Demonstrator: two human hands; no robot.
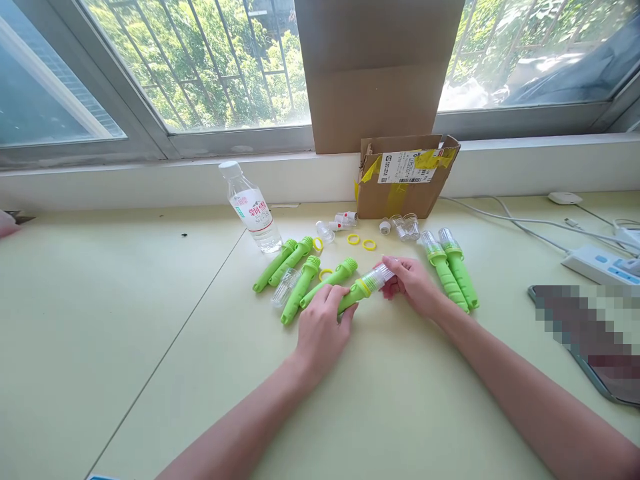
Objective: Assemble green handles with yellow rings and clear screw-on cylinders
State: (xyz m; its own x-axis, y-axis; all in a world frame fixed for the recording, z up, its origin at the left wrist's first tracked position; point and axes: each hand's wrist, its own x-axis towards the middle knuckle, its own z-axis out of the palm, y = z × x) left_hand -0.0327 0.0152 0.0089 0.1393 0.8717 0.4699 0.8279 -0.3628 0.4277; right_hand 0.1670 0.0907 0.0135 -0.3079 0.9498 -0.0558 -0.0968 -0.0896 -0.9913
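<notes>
My left hand is wrapped round the green handle of a tube with a yellow ring at its neck. My right hand grips the clear ribbed cap at the tube's other end. To the left lie several green handles with threaded ends and a loose clear cap. Two capped green tubes rest side by side right of my right hand. Yellow rings, small white parts and clear caps lie behind my hands.
A water bottle stands at the back left, and an open cardboard box by the window sill. On the right are a phone, a white power strip and cables.
</notes>
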